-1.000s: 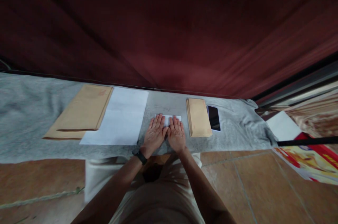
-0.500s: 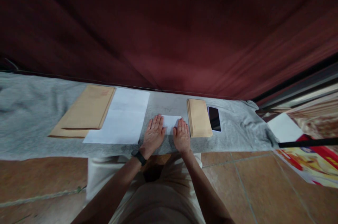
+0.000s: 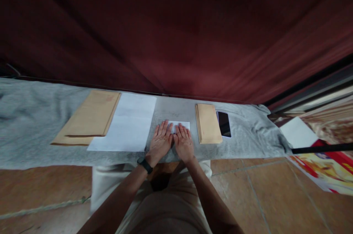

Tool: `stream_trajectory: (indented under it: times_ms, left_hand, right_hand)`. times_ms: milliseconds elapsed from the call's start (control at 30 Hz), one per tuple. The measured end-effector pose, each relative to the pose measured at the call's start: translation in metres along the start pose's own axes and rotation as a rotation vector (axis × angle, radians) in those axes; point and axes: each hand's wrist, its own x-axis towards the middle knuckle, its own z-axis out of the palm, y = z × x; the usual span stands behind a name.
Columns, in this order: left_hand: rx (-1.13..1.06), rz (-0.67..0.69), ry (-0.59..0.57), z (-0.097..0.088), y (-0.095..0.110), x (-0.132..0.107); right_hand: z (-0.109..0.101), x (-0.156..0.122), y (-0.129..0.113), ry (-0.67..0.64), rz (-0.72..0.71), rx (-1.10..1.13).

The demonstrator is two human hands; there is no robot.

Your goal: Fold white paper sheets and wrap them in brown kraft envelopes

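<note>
A small white piece of paper (image 3: 185, 124), apparently folded, lies on the grey cloth in front of me. My left hand (image 3: 161, 142) rests flat over its left side, fingers pointing away from me. Flat on its middle and right part is my right hand (image 3: 183, 144), fingers slightly spread, its thumb close to the left hand. Both palms hide much of the paper. To the left lies a large white sheet of paper (image 3: 132, 121). On the right is a small stack of brown envelopes (image 3: 209, 123).
Larger brown envelopes (image 3: 92, 114) overlap the big sheet's left edge. A phone (image 3: 224, 124) touches the small envelopes' right side. Grey cloth (image 3: 248, 131) covers the narrow surface, with a dark red curtain (image 3: 176, 42) behind it. A colourful printed box (image 3: 328, 169) stands at right.
My right hand has slid left across the small paper, from its right edge toward my left hand. My left hand has stayed in place.
</note>
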Motion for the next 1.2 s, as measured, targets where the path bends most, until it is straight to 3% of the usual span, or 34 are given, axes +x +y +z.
stream_trajectory:
  times_ms: [400, 767, 933, 1067, 1200]
  left_hand:
    - [0.008, -0.082, 0.067, 0.007, -0.001, -0.015]
    - [-0.013, -0.127, 0.127, -0.006, 0.0, -0.033]
    - [-0.032, 0.072, 0.072, -0.013, 0.015, -0.051]
    - [-0.027, 0.134, 0.048, -0.012, 0.022, -0.063]
    - [-0.041, 0.139, 0.054, -0.008, 0.02, -0.068]
  right_hand:
    - [0.0, -0.013, 0.025, 0.064, 0.087, -0.099]
    - [0.002, -0.017, 0.031, 0.087, 0.098, -0.093]
    - [-0.003, -0.017, 0.032, 0.103, 0.094, -0.038]
    - [-0.011, -0.016, 0.026, 0.07, -0.015, 0.101]
    - [-0.014, -0.014, 0.007, -0.104, -0.258, 0.257]
